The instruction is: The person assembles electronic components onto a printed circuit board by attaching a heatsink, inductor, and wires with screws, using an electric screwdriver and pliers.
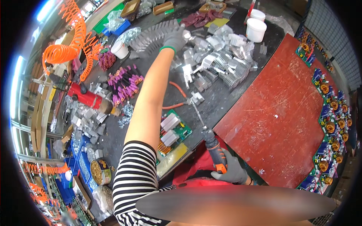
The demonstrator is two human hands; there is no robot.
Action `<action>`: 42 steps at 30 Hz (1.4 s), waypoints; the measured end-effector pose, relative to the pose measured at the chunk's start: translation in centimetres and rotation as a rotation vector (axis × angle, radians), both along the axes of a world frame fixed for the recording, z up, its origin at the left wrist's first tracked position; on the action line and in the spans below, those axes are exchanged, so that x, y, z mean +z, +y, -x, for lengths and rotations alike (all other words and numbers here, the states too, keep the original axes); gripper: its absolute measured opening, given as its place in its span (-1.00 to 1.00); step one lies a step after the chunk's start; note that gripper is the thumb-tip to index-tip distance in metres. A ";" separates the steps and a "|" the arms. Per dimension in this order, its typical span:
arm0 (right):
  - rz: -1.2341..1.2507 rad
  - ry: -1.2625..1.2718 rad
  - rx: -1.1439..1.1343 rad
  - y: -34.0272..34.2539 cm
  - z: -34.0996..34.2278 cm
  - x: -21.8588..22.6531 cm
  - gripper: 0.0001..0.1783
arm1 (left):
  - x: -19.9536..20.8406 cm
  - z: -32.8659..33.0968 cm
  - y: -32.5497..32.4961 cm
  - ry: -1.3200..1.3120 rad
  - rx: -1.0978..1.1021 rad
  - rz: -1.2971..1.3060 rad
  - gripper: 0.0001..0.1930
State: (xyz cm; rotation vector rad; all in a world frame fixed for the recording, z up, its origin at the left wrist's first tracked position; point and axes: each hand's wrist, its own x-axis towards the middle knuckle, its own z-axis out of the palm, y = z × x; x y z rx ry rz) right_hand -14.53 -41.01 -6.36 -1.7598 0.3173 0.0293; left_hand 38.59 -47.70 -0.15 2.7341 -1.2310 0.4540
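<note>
My right hand (232, 167), in a grey glove, is wrapped round a black and orange electric screwdriver (217, 152). Its long bit points away from me toward a small silver heat sink (197, 98) on the dark bench. My left arm stretches far across the bench. The grey-gloved left hand (174, 39) is between a row of finned heat sinks (151, 35) and a heap of silver heat sinks (226, 56); its fingers are too unclear to read. Below that arm lies a green circuit board (184, 132) with silver heat sinks on it. Red-handled pliers (179, 90) lie nearby.
A red board (271, 113) lies at the right, with several assembled circuit boards (333, 128) along its edge. White tubs (256, 30) stand at the back. On the left are a red power tool (85, 96), purple-sleeved parts (122, 84), a can (100, 171) and hanging orange coiled hoses (60, 53).
</note>
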 end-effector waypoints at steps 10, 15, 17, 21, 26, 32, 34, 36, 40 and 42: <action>-0.095 0.001 -0.006 0.2 0.5 0.8 -0.06 | 3.3 3.8 8.3 0.829 -0.019 0.736 -0.40; -0.115 -0.074 0.040 1.4 0.8 0.3 0.01 | 6.3 14.2 18.4 1.335 -0.470 1.506 -0.48; -0.135 -0.161 0.013 2.3 0.9 0.2 -0.07 | 6.4 17.7 22.6 1.679 -0.686 1.817 -0.52; -0.166 -0.184 0.042 4.2 1.7 -0.5 -0.04 | 6.8 26.4 29.9 1.778 -0.513 1.899 -0.53; -0.196 -0.110 0.090 6.6 2.6 0.7 -0.03 | 5.5 33.3 38.6 0.944 -0.038 1.289 -0.41; -0.154 -0.116 0.155 9.1 3.2 0.1 -0.01 | 3.1 35.0 44.9 0.409 0.103 0.783 -0.49; -0.138 -0.074 0.177 9.7 3.1 1.0 0.00 | 3.6 36.4 45.0 0.363 0.099 0.699 -0.49; -0.123 -0.051 0.215 10.1 2.8 1.2 0.01 | 3.3 37.3 44.7 0.248 0.032 0.575 -0.45; -0.120 -0.047 0.227 10.6 2.8 0.9 0.00 | 1.8 37.2 43.6 0.045 0.054 0.485 -0.43; -0.138 -0.026 0.245 10.9 2.7 1.2 -0.01 | 1.0 36.0 43.1 0.043 0.048 0.455 -0.45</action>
